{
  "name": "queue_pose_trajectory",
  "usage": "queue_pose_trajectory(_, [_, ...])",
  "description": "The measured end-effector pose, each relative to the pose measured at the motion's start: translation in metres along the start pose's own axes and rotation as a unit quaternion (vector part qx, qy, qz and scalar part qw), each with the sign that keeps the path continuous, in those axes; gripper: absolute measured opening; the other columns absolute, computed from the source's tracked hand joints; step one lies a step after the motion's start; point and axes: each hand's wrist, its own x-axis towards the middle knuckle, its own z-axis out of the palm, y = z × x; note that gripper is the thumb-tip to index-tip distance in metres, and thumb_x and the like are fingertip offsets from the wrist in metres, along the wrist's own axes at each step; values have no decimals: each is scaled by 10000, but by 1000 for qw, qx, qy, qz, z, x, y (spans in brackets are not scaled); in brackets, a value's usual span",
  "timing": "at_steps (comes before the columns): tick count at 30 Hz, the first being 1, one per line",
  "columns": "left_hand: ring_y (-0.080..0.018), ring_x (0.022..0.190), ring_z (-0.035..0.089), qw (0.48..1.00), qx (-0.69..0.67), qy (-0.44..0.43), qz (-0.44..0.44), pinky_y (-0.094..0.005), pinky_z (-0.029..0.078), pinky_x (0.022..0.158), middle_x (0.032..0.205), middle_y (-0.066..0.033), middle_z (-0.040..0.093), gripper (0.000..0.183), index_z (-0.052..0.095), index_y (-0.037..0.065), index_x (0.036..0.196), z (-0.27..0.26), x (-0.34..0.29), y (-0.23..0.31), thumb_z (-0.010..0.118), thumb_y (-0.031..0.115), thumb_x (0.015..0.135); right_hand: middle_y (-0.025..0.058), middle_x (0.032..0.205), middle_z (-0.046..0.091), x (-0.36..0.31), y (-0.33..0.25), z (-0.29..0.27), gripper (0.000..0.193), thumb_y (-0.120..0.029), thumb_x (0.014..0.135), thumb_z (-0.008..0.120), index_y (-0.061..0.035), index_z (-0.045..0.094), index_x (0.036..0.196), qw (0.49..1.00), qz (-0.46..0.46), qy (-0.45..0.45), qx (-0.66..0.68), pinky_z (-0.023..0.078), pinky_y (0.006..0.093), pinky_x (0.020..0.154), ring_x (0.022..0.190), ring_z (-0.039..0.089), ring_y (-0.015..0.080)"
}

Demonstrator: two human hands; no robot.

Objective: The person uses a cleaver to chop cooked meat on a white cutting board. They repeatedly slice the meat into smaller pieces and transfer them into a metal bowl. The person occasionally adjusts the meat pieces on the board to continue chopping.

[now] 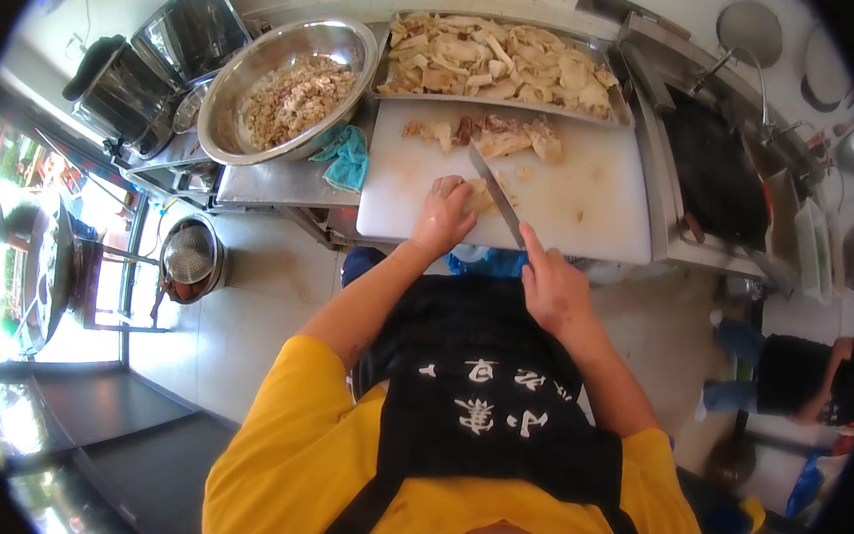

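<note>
My right hand (555, 292) is closed round the handle of a kitchen knife (498, 197), index finger stretched along it. The long blade points away from me and slants left over the white cutting board (593, 214). Left of the blade, my left hand (444, 215) has its fingers curled down on a pale piece of cooked meat (482, 198), partly hidden under them. Beyond the blade tip lie more cooked meat pieces (503, 138), some pale yellow, some reddish brown. Small scraps are scattered on the board nearby.
Behind the board stands a metal tray (623, 111) heaped with pale yellowish pieces. A steel bowl (219, 133) of chopped food is at the back left, beside a teal cloth (343, 160). Dark cooking equipment (720, 164) stands right. Another person (806, 373) is at the far right.
</note>
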Motion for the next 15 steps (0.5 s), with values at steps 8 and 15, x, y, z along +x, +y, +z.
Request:
queue_pose_trajectory(8, [-462,1253,537,1000,-11,4,-16,-511,486,1080,1301,-222,588,460,633,-11,1261,-1,-3,3,793,126,853,228,1003,694,-2,-1,4,751,-184,991,644,-223,361,1686,1000,-10,-1,18,571,543,700,765,697,436])
queue_pose_trajectory(15, [-465,1234,558,1000,-4,6,-24,-509,493,1077,1301,-227,588,442,631,-11,1234,-1,-10,2,795,111,842,223,968,689,-1,-4,5,743,-185,993,639,-224,370,1685,1000,-9,-23,5,569,540,714,769,696,438])
